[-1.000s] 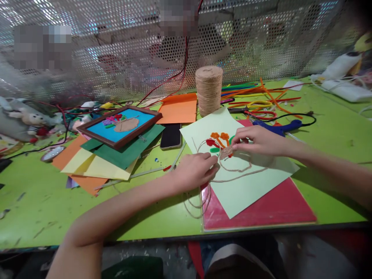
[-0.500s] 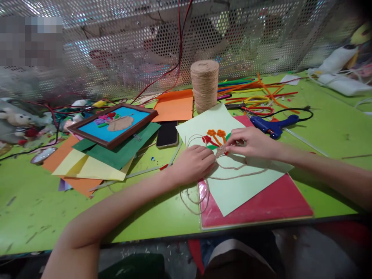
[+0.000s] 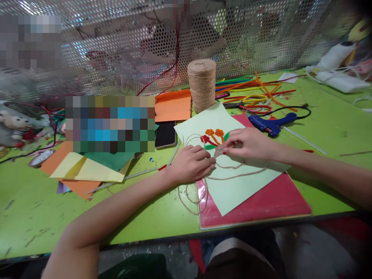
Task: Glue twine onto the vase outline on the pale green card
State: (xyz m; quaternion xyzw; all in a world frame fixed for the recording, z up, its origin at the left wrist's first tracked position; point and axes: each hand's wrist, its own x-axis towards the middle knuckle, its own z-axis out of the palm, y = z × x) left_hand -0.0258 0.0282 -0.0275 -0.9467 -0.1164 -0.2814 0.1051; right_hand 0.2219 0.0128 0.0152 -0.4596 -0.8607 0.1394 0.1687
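Note:
A small patch of twine (image 3: 220, 149) laid in close rows lies on a pale green sheet of paper (image 3: 232, 193), below orange flowers (image 3: 214, 133), a red flower (image 3: 205, 138) and green leaves. My right hand (image 3: 250, 145) pinches the twine at the patch's right side, fingers closed. From the left, my left hand (image 3: 193, 164) holds twine at the patch's lower end with curled fingers; its fingertips are partly hidden. Loose loops of twine hang below my left hand, and a strand crosses the paper beneath my right.
Under the paper sits a red folder (image 3: 261, 207). A twine spool (image 3: 202, 87) stands behind, near a phone (image 3: 165, 135). To the right are a blue glue gun (image 3: 271, 122), scissors (image 3: 234, 105) and coloured pipe cleaners (image 3: 241, 85). Coloured paper sheets (image 3: 90, 166) lie left.
The view has shifted slightly. Both hands stay at the twine patch, with only a small shift of the right fingers. A blurred block now covers the framed picture on the left.

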